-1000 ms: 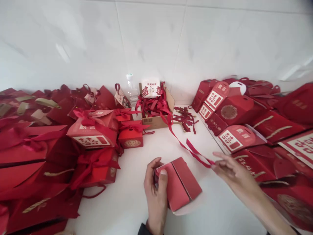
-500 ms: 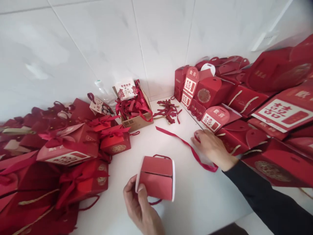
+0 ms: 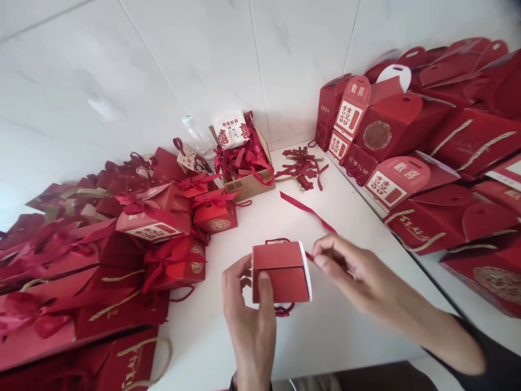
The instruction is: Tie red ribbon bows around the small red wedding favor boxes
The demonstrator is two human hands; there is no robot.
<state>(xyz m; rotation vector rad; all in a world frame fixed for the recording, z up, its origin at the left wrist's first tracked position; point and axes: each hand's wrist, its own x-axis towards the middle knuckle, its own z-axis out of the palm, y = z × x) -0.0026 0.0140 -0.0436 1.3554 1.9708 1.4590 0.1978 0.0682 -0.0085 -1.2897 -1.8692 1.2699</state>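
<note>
My left hand (image 3: 254,304) grips a small red gift box (image 3: 283,277), thumb on its split lid panels and fingers around the left side. The box has a white right edge, with dark red cord loops showing above and below it. At the box's right edge, my right hand (image 3: 345,266) pinches a narrow dark red strip (image 3: 309,255), its tip by the box. I cannot tell whether that strip joins the red ribbon (image 3: 307,210), which lies on the white table (image 3: 228,336) and passes behind my right hand.
Bow-tied red boxes (image 3: 157,220) are piled at left. Untied red boxes (image 3: 399,127) are stacked at right. Against the tiled wall stands a cardboard box (image 3: 248,190) of ribbons with a printed card (image 3: 231,130). Dark red knotted ornaments (image 3: 303,168) lie beside it.
My right hand has moved left from beside the right-hand stack to the small box's edge. My left hand has shifted the box slightly right and up; the view has turned too.
</note>
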